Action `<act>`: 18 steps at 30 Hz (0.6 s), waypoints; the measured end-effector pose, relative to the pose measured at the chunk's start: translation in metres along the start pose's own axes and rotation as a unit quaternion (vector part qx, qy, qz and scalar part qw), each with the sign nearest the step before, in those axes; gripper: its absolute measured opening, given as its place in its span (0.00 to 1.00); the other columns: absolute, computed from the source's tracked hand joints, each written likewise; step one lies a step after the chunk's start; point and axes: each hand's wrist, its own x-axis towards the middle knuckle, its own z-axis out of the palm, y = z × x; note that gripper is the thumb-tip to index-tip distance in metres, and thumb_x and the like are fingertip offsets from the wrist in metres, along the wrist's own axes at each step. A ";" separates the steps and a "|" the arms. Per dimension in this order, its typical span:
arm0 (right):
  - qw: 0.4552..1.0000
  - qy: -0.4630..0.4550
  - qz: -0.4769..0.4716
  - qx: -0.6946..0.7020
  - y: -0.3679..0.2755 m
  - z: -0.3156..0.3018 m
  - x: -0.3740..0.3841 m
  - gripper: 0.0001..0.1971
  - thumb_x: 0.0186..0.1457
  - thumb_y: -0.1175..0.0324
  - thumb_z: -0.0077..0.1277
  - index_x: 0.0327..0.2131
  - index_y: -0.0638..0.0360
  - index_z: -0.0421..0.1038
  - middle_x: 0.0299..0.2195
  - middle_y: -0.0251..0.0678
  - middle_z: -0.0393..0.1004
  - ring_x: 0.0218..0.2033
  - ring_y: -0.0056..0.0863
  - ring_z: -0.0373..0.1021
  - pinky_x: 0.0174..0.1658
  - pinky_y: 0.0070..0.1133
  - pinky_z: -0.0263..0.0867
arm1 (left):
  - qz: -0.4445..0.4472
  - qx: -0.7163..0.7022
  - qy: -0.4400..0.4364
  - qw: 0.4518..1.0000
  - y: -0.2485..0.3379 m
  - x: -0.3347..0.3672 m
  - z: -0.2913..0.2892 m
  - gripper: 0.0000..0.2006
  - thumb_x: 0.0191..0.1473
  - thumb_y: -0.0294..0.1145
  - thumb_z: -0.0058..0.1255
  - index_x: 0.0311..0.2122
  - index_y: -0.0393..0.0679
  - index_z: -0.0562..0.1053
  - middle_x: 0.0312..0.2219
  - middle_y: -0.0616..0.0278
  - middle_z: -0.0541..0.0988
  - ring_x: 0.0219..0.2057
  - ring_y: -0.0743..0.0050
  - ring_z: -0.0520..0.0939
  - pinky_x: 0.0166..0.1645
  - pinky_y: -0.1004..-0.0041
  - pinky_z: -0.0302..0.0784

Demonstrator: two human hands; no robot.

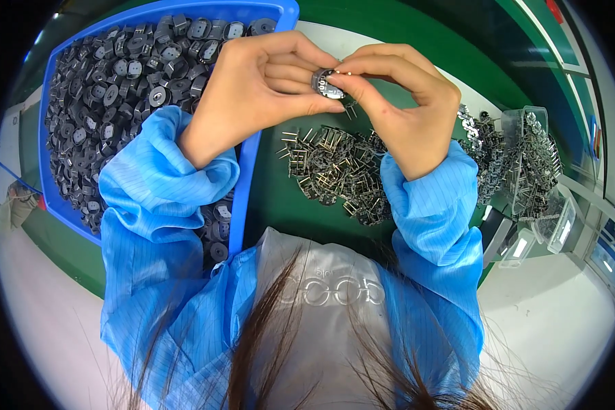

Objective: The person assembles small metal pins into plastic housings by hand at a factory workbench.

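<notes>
Above the table, my left hand is closed on a small round dark part with a silvery face and a notched edge, held between thumb and fingers. My right hand pinches at the right edge of that same part, thumb and forefinger touching it. Small pale tips show between the right fingers; whether they belong to a separate piece I cannot tell. Below both hands lies a loose heap of small black parts with brassy metal pins.
A large blue bin full of round dark parts stands at the left. On the right, more small metal pieces lie beside a tipped clear plastic container. The tabletop is green; clear plastic boxes sit near its right edge.
</notes>
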 end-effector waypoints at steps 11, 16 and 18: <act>0.999 0.026 -0.019 -0.022 -0.004 0.000 -0.001 0.06 0.37 0.77 0.62 0.24 0.59 0.77 0.24 0.32 0.75 0.25 0.26 0.73 0.28 0.20 0.69 | 0.014 -0.057 -0.010 0.998 -0.001 0.000 -0.004 0.14 0.45 0.20 0.59 0.39 0.31 0.73 0.31 0.52 0.80 0.35 0.70 0.82 0.43 0.76 0.78; 1.000 0.009 -0.010 0.023 -0.001 -0.001 0.000 0.06 0.38 0.78 0.61 0.24 0.59 0.76 0.24 0.32 0.73 0.24 0.28 0.72 0.28 0.20 0.69 | -0.007 -0.093 -0.032 0.995 -0.003 0.002 -0.007 0.14 0.46 0.20 0.58 0.40 0.30 0.73 0.32 0.52 0.80 0.37 0.70 0.81 0.44 0.76 0.77; 0.998 0.032 -0.027 -0.053 -0.007 0.003 -0.003 0.06 0.39 0.78 0.60 0.24 0.58 0.76 0.24 0.32 0.72 0.24 0.29 0.72 0.28 0.20 0.69 | 0.006 -0.065 -0.017 0.998 -0.007 0.003 -0.005 0.14 0.46 0.20 0.57 0.41 0.31 0.73 0.33 0.53 0.79 0.37 0.70 0.81 0.45 0.76 0.77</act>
